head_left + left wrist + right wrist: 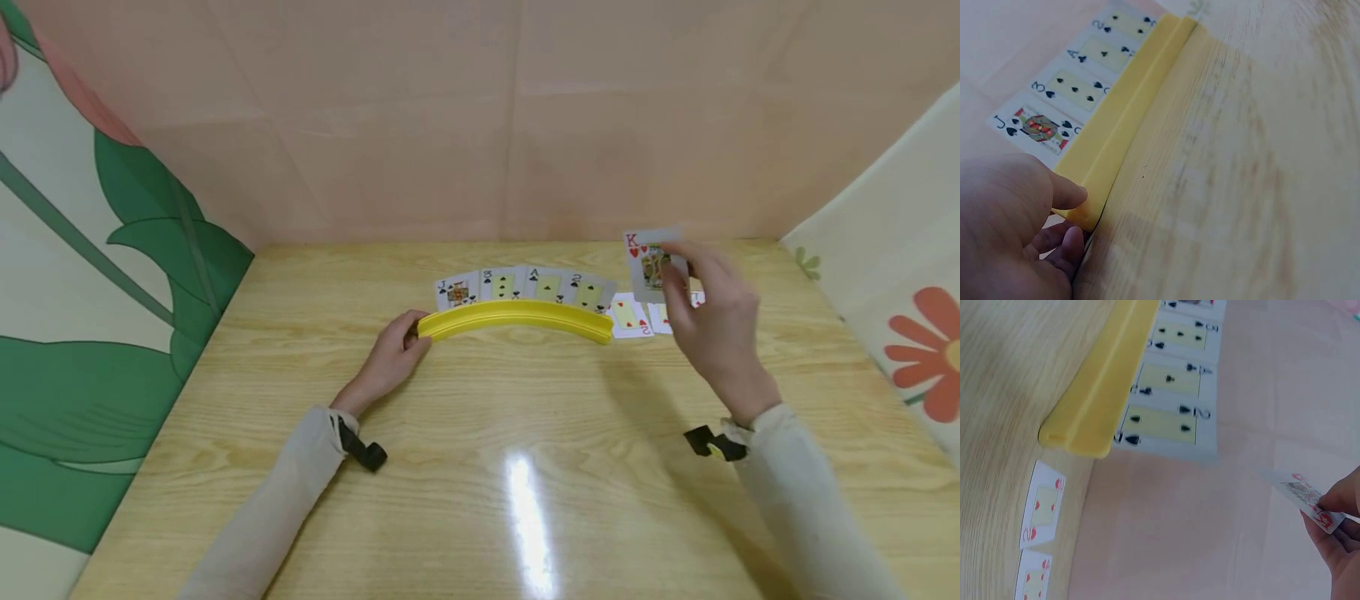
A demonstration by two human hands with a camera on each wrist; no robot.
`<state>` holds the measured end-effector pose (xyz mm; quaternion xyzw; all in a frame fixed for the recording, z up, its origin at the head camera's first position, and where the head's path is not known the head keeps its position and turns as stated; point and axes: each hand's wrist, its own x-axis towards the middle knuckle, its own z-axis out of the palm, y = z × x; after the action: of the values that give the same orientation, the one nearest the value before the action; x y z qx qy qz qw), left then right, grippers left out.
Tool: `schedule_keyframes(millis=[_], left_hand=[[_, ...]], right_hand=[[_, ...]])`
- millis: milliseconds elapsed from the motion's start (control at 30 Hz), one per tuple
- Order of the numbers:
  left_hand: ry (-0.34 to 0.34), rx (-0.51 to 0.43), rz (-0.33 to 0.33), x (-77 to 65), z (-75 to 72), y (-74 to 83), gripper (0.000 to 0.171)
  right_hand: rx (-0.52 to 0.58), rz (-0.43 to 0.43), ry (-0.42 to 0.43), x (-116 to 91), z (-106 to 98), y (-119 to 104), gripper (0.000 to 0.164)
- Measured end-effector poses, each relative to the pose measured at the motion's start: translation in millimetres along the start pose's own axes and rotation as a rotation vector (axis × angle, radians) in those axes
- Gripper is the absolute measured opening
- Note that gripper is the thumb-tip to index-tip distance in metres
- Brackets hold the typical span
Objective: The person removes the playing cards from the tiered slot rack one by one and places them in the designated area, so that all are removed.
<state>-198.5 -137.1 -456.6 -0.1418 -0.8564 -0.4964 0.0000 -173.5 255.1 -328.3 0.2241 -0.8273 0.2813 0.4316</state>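
A curved yellow playing-card holder (517, 313) stands on the table with a row of black-suit cards upright in it: a jack (1038, 130), a three (1074, 89), an ace (1169, 378) and a two (1163, 424). My left hand (390, 354) grips the holder's left end, thumb (1071, 192) on its front and other fingers curled at the end. Up and to the right of the holder, my right hand (716, 321) pinches a king of hearts (654, 265) between thumb and fingers, raised above the table, its face towards the head camera.
Red-suit cards lie face up in a row on the table by the holder's right end, among them a two of hearts (1041, 505) and another heart card (1034, 578). My right hand partly covers this row in the head view. A pink wall (450, 167) rises behind the table.
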Motion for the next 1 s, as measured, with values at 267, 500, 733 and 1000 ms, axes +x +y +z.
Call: schedule_keyframes(millis=[267,500,733,1000], left_hand=[[-0.001,0.0,-0.001,1.9,0.6,0.0,0.031],[-0.002,0.003,-0.005,1.9,0.1,0.9,0.031],[-0.005,0.0,-0.019,0.9,-0.3,2.2,0.032],[-0.001,0.012,-0.019,1.1,-1.3,4.2,0.032]], right_hand=[[-0.012,0.156,0.078,4,-16,41,0.022],[0.021,0.495,0.057,-1,-26,72,0.032],[-0.031,0.552,0.097,-6,-33,98,0.023],[-0.039,0.626,0.123,-15,-44,125,0.023]])
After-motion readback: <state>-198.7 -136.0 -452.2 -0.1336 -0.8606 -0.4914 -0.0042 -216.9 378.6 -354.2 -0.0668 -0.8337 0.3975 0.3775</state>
